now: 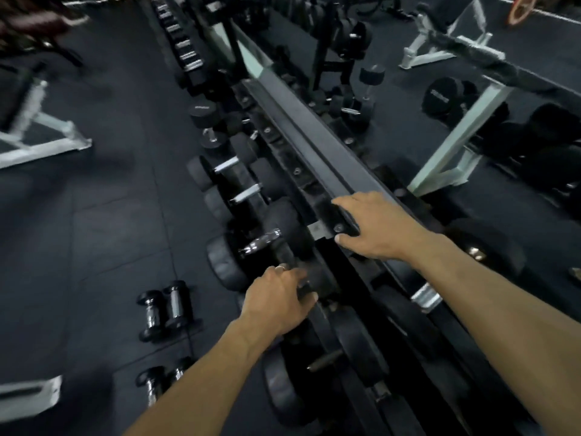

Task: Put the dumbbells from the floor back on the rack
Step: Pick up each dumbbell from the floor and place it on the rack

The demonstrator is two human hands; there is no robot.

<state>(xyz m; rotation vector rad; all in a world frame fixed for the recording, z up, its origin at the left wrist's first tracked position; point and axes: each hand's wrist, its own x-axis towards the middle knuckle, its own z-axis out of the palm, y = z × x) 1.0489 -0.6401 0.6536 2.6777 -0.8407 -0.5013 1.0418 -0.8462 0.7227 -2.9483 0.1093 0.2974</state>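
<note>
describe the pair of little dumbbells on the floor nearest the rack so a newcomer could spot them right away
Start at the long dumbbell rack that runs up the middle of the view, and look at the dark rubber floor to its left, level with the left hand. Two small chrome-handled dumbbells lie there side by side. They are far smaller than the big round-headed ones on the rack, and farther up than the other small pair.

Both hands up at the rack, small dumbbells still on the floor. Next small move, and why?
Probably let go of the rack and drop the left hand to the nearest floor dumbbells. That pair lies just left of it on the mat; the right hand lies flat on the top rail, holding nothing.
</note>
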